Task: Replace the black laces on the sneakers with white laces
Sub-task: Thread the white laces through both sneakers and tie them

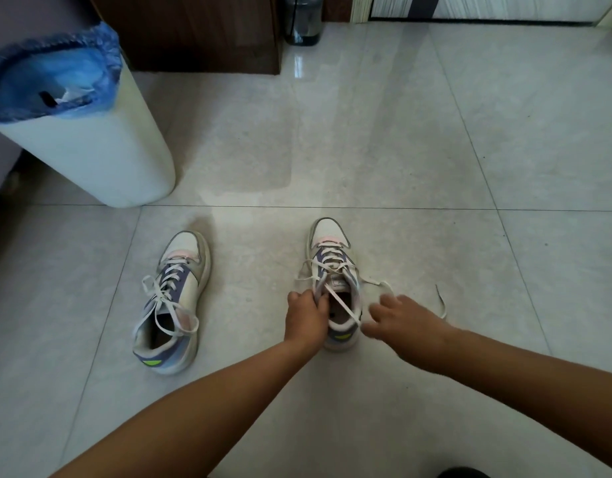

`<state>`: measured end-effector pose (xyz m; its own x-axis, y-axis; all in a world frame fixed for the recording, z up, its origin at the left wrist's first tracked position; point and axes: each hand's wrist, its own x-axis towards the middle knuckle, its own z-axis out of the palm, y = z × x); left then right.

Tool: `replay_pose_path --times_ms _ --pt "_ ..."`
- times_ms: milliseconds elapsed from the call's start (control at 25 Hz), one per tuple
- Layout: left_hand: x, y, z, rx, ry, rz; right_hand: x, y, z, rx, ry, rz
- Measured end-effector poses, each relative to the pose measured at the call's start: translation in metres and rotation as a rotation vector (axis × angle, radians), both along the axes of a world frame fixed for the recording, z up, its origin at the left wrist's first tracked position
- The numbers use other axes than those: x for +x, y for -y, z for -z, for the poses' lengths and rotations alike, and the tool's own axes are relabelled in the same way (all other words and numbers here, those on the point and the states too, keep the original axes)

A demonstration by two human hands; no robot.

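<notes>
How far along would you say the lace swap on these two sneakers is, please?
Nearly finished, it seems. The white-and-purple sneaker on the left already carries white laces, loosely knotted. The matching sneaker on the right is threaded with a white lace too; the left hand grips its collar while the right hand works a loose end. Only tying remains. No black laces are visible.

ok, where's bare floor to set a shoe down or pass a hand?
Free: tiles between left sneaker and right sneaker; the wide stretch beyond both toes; right of the loose lace end. Crowded: around the right sneaker's collar, both hands there, and by the bin.
</notes>
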<state>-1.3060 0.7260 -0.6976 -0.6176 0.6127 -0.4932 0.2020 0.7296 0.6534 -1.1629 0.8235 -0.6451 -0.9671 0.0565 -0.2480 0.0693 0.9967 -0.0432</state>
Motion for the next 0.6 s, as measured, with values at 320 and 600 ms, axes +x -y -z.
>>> replay_pose_path --times_ms 320,600 --pt "-0.009 0.001 0.006 -0.028 0.002 0.007 0.049 0.021 -0.004 -0.12 0.836 0.025" --pt "-0.023 0.003 -0.005 0.067 -0.075 0.044 -0.066 0.013 -0.001 -0.1 0.151 0.562"
